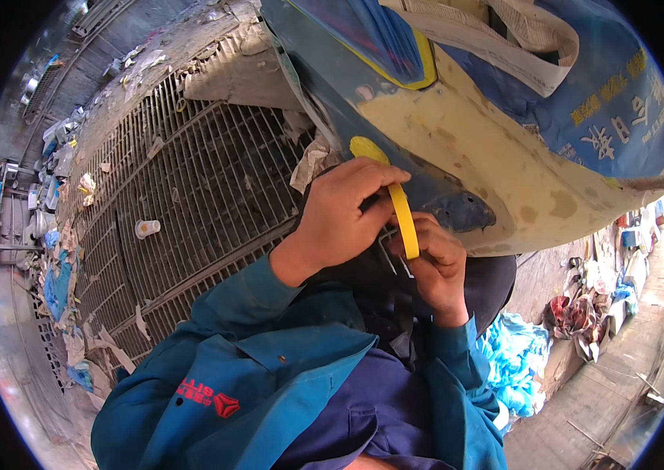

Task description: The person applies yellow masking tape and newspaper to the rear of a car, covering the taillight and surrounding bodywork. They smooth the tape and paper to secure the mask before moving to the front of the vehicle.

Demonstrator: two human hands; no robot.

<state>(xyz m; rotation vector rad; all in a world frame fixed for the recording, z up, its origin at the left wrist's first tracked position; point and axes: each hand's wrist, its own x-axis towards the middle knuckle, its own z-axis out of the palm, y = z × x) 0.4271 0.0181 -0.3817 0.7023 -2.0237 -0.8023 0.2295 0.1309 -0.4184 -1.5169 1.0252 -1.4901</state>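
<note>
Both my hands are together in front of the panel, gripping a narrow yellow band that looks like tape (403,222). My left hand (338,215) is closed at its upper end, thumb and forefinger pinched. Around its lower end, the fingers of my right hand (440,270) are curled. Just beyond them stands a curved vehicle body panel (496,157), grey-blue with cream filler patches. A yellow patch (368,149) shows past my left knuckles, against the panel. Thin pale rods or strips (388,260) show between my hands; what they belong to is hidden.
A blue printed plastic sheet or bag (614,125) with white straps (496,47) covers the panel's upper right. Left lies a metal floor grating (191,180) with paper scraps and a small cup (147,228). Crumpled blue plastic (516,360) and other litter lie right.
</note>
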